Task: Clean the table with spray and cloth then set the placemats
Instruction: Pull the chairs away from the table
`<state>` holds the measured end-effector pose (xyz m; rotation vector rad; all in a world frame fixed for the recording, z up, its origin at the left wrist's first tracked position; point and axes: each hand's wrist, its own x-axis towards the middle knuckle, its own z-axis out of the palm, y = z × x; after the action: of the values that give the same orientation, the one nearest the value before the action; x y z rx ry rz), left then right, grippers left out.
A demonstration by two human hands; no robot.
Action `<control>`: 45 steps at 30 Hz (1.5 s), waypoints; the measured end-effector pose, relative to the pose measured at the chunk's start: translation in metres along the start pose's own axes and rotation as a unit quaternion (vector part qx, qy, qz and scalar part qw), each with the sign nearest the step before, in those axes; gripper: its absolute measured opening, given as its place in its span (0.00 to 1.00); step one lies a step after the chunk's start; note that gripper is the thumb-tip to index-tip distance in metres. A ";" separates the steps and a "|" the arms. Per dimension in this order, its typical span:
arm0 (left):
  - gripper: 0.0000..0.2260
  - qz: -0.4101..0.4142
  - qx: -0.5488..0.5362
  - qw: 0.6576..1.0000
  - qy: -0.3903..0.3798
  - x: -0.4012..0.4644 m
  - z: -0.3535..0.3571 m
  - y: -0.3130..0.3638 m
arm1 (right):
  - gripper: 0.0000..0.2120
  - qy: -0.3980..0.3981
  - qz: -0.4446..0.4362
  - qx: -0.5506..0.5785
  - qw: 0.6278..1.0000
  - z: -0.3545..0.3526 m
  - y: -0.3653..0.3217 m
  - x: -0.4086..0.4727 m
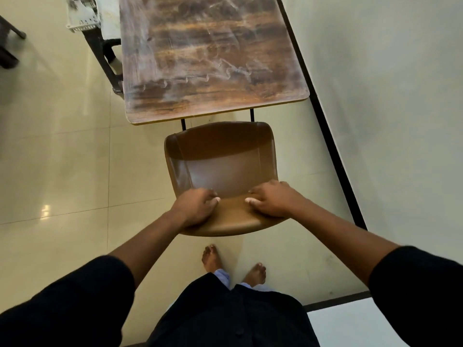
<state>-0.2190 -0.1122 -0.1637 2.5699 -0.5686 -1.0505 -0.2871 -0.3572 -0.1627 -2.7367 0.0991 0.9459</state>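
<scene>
Gripping chair backrest point(225, 221) w/ both hands point(198, 209) point(271, 200); streaky wet surface point(213, 58) just beyond; hard shove could knock its edge.

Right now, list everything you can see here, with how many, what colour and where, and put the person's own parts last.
table: one, brown wood grain with whitish smears across the top, upper middle, along the wall.
chair: one, brown padded, just in front of the table's near edge.
white basket: one, white, top left beside the table; contents too unclear to name.
dark frame: one, dark, under the basket at the table's left side.
dark furniture legs: black, far left edge, partly cut off.
floor: cream glossy tiles.
wall: pale, on the right, with a black skirting strip.
left hand: one, grips the chair's backrest top.
right hand: one, grips the same backrest edge.
bare feet: two, behind the chair.
</scene>
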 end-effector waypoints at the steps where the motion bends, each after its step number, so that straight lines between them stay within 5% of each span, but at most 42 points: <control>1: 0.21 0.029 0.006 0.999 0.024 -0.014 0.000 0.004 | 0.34 -0.002 -0.040 -0.002 0.999 -0.001 -0.001 -0.013; 5: 0.37 0.099 0.114 0.988 0.037 -0.058 0.005 0.000 | 0.40 -0.053 -0.102 -0.056 0.992 0.004 0.002 -0.055; 8: 0.44 0.106 0.195 0.975 0.000 -0.069 0.019 -0.010 | 0.35 0.002 -0.095 -0.113 0.989 0.015 0.009 -0.061; 18: 0.28 0.106 0.181 0.971 0.117 -0.076 0.033 -0.006 | 0.23 0.102 -0.088 -0.161 0.978 0.020 0.006 -0.065; 45: 0.28 0.090 0.191 0.970 0.123 -0.077 0.043 -0.006 | 0.26 0.106 -0.094 -0.144 0.979 0.030 0.010 -0.065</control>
<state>-0.2985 -0.0764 -0.1505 2.8445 -0.9977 -0.5944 -0.3581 -0.3605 -0.1475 -3.0356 -0.2773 0.6583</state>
